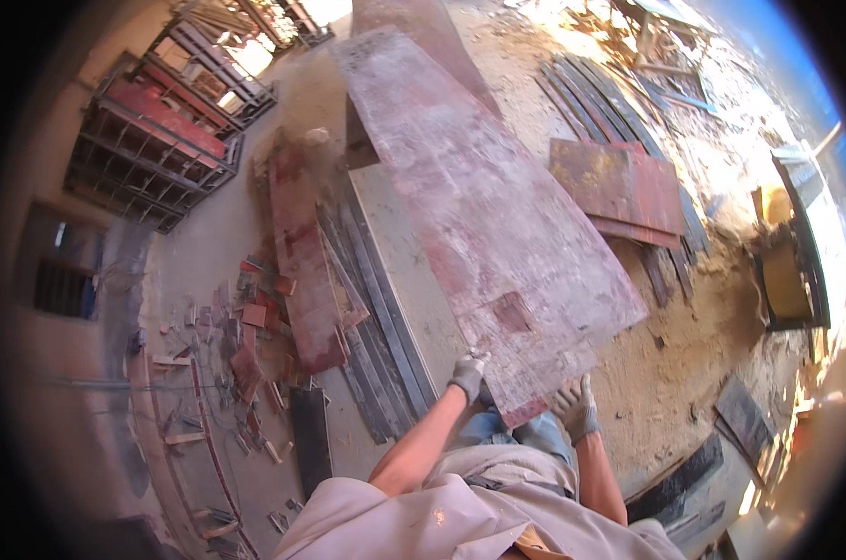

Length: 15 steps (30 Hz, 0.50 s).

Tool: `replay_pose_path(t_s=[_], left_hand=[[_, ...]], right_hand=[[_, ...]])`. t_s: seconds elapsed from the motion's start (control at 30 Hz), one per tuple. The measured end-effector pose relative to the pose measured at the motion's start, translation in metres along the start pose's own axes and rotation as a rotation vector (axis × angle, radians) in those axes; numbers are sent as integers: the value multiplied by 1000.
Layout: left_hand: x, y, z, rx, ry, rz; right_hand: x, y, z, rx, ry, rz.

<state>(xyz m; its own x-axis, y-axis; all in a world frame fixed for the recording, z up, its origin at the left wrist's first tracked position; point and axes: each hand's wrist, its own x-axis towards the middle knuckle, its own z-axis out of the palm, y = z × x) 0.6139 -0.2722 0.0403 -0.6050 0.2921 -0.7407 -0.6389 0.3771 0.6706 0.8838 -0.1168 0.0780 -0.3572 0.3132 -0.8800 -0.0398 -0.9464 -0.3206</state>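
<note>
A large, worn reddish panel (498, 205), pale with dust, slants from the far middle down to my waist. My left hand (468, 376), in a grey-white work glove, is closed on its left edge close to the near corner; some of the fingers are hidden. At the near right edge, my right hand (577, 409), gloved likewise, has its fingers apart, with the fingertips at the panel's border. A darker square patch (512, 313) marks the panel's surface near its close end. Another reddish board (423, 37) lies beyond its far end.
Long dark strips (381, 299) and a narrow red board (302, 261) lie to the left, beside scattered wood offcuts (255, 317). Metal racks (157, 140) stand far left. Stacked brown sheets (619, 187) rest on sandy ground to the right, below dark planks (600, 98).
</note>
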Motion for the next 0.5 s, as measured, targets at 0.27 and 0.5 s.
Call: replay_pose_path(t_s=[0.27, 0.5], left_hand=[[19, -3, -26, -53, 87, -17], [10, -25, -61, -117, 178, 20]], right_hand=[[54, -70, 21, -1, -56, -104], [63, -23, 37, -203, 162, -111]])
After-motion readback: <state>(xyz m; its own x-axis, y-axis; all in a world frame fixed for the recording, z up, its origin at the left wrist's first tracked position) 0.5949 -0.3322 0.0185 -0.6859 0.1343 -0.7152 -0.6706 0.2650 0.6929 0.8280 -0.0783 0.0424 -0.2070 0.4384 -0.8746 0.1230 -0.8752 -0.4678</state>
